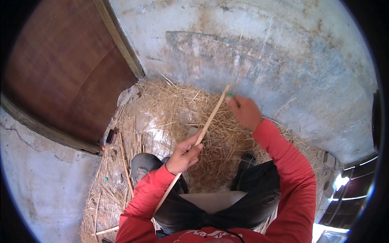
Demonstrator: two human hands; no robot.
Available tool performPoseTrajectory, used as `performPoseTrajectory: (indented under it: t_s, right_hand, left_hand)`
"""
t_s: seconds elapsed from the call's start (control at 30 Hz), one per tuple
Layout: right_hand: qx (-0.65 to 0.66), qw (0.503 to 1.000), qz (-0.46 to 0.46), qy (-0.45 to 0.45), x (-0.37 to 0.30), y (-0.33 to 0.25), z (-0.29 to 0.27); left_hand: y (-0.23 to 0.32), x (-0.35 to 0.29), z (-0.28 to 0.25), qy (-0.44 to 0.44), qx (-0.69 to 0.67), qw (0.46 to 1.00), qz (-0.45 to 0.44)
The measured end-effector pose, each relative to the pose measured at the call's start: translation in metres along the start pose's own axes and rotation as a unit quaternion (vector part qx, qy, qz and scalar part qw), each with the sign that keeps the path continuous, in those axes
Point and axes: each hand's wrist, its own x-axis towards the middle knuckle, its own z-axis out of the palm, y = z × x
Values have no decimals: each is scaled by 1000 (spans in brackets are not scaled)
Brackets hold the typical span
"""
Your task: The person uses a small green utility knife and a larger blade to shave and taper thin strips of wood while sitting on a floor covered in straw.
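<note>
A long pale strip of wood or bamboo (212, 115) runs slantwise in front of me, from beside my left thigh up to its far tip near the wall. My left hand (184, 154) is closed round its middle, thumb on top. To the right of the far tip is my right hand (245, 113), its fingers closed on a small green object (229, 95). Most of that object is hidden in the fingers, so its kind does not show. It lies close beside the strip; whether they touch, I cannot tell.
Straw-like shavings (174, 97) cover the floor between my boots and the stained wall (251, 52). A brown door panel (69, 69) in a wooden frame stands at left. A longer stick (124, 162), a dark block-shaped object (110, 136) and a small green piece (106, 178) lie on the left.
</note>
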Motion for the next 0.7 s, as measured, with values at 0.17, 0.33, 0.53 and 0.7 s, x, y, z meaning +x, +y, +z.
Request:
performPoseTrajectory:
  t_s: [0.17, 0.33, 0.53, 0.7]
  right_hand:
    - [56, 977, -111, -171, -50, -62, 25]
    - [90, 989, 96, 63, 17, 52, 7]
    - [101, 986, 110, 74, 9, 74, -39]
    - [216, 975, 31, 33, -4, 18, -22]
  left_hand:
    - [1, -2, -9, 19, -19, 1000, -4]
    - [1, -13, -5, -7, -6, 1000, -30]
    - [10, -12, -7, 27, 7, 999, 19]
    - [8, -1, -4, 5, 7, 999, 43]
